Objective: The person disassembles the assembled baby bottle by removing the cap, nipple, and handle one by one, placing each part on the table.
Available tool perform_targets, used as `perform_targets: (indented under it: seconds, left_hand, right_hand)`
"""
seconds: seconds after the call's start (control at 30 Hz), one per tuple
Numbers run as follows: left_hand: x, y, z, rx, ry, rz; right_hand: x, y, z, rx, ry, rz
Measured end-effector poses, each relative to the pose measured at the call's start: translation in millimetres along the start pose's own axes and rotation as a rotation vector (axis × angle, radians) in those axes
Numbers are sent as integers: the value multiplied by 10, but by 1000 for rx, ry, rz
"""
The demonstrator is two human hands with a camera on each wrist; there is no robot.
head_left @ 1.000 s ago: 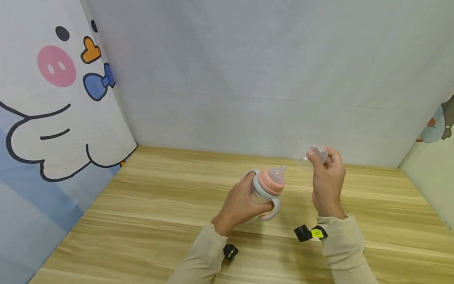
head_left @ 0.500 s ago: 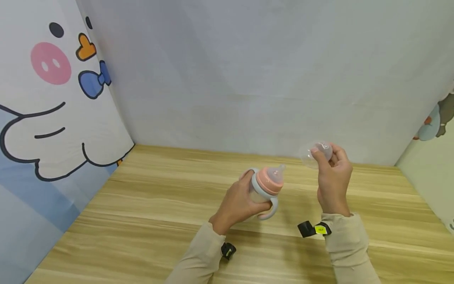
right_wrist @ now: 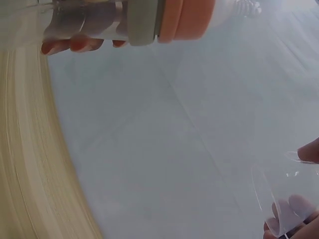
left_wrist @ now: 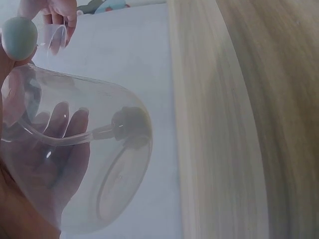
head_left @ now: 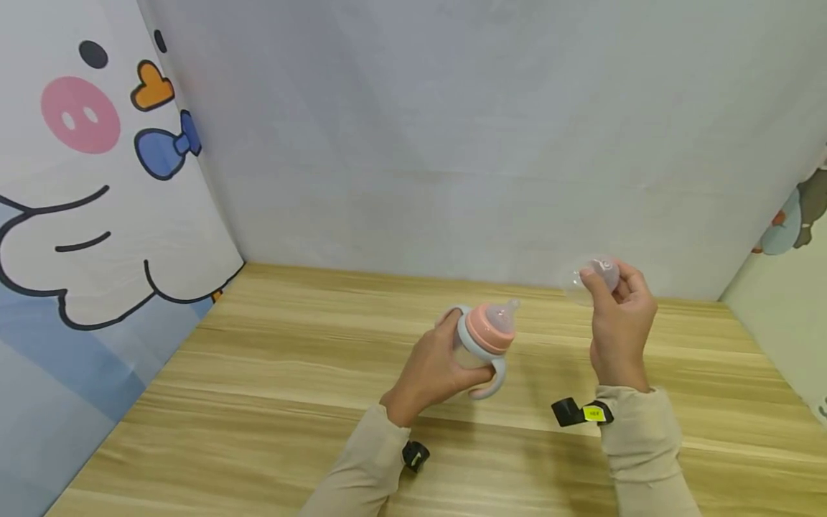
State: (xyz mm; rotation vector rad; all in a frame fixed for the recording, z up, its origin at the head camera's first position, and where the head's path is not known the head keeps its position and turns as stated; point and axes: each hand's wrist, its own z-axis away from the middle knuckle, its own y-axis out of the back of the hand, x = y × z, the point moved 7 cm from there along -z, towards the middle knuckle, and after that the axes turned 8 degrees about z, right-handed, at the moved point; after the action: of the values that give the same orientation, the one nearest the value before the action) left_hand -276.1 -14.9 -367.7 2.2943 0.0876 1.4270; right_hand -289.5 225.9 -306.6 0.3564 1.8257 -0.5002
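My left hand grips a clear baby bottle round its body, tilted above the table. The bottle has a pink collar, a pale grey ring with two handles, and a clear teat pointing up and right. Through its wall, the left wrist view shows a straw with a weighted end and fingers behind. Off to the right, my right hand pinches a clear dome cap between thumb and fingers, apart from the bottle. In the right wrist view the cap shows at the lower right.
A wood-grain table lies under both hands. Behind it stands a pale wall sheet, with a cartoon-printed sheet on the left. Each wrist wears a black strap; a black camera mount juts from the right one.
My right hand has moved a little to the right with the cap, farther from the bottle. The left hand and bottle have stayed almost in place.
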Motion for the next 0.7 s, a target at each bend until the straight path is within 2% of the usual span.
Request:
perform_targets:
  seconds: [0.13, 0.47, 0.7]
  left_hand:
    - [-2, -9, -5, 3, 7, 5]
    - [-10, -25, 10, 2, 3, -13]
    - [1, -11, -5, 9, -12, -21]
  right_hand:
    - [19, 47, -34, 11, 0, -2]
    - [168, 143, -75, 38, -84, 90]
    - [217, 171, -123, 53, -90, 102]
